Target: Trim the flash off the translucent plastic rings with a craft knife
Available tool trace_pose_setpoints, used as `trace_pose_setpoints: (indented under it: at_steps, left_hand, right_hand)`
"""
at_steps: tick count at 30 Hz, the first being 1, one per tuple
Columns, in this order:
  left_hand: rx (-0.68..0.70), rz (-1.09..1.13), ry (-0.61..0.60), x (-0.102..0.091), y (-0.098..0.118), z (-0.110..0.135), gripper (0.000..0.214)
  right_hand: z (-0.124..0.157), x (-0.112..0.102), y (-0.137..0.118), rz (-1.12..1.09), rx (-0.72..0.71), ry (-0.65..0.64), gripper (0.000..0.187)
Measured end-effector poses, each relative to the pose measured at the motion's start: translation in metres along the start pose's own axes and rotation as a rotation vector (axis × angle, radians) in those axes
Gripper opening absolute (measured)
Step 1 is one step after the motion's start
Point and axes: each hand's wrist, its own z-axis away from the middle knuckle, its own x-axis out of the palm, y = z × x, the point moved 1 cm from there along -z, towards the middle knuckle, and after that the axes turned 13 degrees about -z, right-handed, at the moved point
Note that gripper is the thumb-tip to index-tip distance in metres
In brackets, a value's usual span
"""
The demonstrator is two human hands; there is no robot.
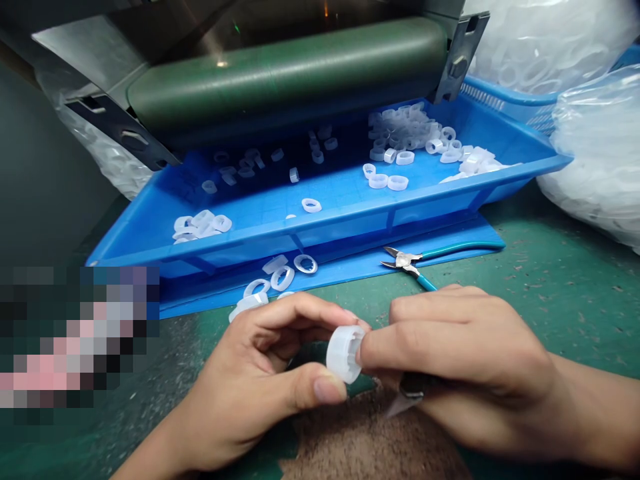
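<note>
A translucent white plastic ring (pixel 339 355) with a notched inner wall is pinched between the thumb and fingers of my left hand (pixel 260 373). My right hand (pixel 465 360) reaches in from the other side, its index fingertip at the ring's open end. Tucked in the right hand is a small knife (pixel 406 400); its pointed blade juts out below the fingers, apart from the ring, and its handle is mostly hidden. Just beyond my left hand lie several similar loose rings (pixel 283 277). Side cutters (pixel 404 260) with teal handles rest with jaws apart beyond my right hand.
A blue tray (pixel 345 223) with many scattered rings stands under a green conveyor roller (pixel 295 73) in metal brackets. Clear bags of rings (pixel 600 147) bulge at the right beside a blue basket (pixel 525 110). The green worktop (pixel 565 287) is worn; its left part is pixelated.
</note>
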Motion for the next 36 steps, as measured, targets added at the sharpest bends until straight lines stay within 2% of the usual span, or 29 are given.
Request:
trace_pose_setpoints:
  at_steps: [5, 12, 17, 21, 26, 29, 31, 36]
  left_hand:
    - [-0.004, -0.006, 0.006, 0.003, 0.002, -0.002, 0.034]
    - [0.010, -0.064, 0.026, 0.002, 0.004, -0.002, 0.033]
    - [0.010, -0.075, 0.040, 0.000, 0.004, -0.001, 0.032]
    - [-0.010, -0.086, 0.020, 0.000, 0.003, 0.000, 0.036]
    - [0.076, -0.146, 0.047, -0.001, 0.001, 0.002, 0.036]
    - [0.130, -0.167, 0.094, -0.002, 0.000, 0.002, 0.037]
    - [0.150, -0.178, 0.122, -0.002, -0.001, 0.003, 0.038]
    - [0.168, -0.182, 0.154, -0.002, -0.003, 0.005, 0.040]
  right_hand:
    - [0.000, 0.000, 0.001, -0.022, -0.011, -0.045, 0.028]
    - [0.004, 0.005, 0.005, -0.077, 0.003, 0.042, 0.025]
    - [0.001, 0.002, 0.005, -0.031, 0.002, 0.001, 0.028]
    - [0.002, 0.000, 0.004, -0.080, -0.004, -0.032, 0.032]
    - [0.004, 0.002, 0.005, -0.096, -0.001, -0.034, 0.026]
    - [0.001, 0.001, 0.004, -0.189, 0.081, 0.004, 0.029]
    - [-0.005, -0.001, 0.002, -0.260, 0.199, 0.009, 0.030]
    - [-0.021, -0.010, -0.005, -0.501, 0.707, 0.015, 0.011]
